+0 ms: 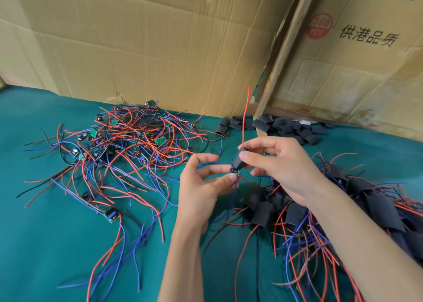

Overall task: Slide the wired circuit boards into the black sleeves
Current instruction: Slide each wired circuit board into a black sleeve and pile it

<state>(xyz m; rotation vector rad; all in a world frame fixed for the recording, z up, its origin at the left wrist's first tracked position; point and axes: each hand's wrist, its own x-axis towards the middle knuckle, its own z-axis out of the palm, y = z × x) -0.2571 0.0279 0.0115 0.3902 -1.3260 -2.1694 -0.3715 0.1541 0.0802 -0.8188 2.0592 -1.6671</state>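
Cardboard box (357,56): red "360 PCS", black "供港品质"

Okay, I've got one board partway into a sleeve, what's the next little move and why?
Probably push the circuit board further up into the black sleeve. The right hand pinches the sleeve, a red wire already sticks out of its top, and the board's end still shows below it at the left hand fingertips, so it looks only partly in.

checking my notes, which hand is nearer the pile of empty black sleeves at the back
Right. The right hand is just in front of the empty black sleeves; the left hand is further left and closer to the person.
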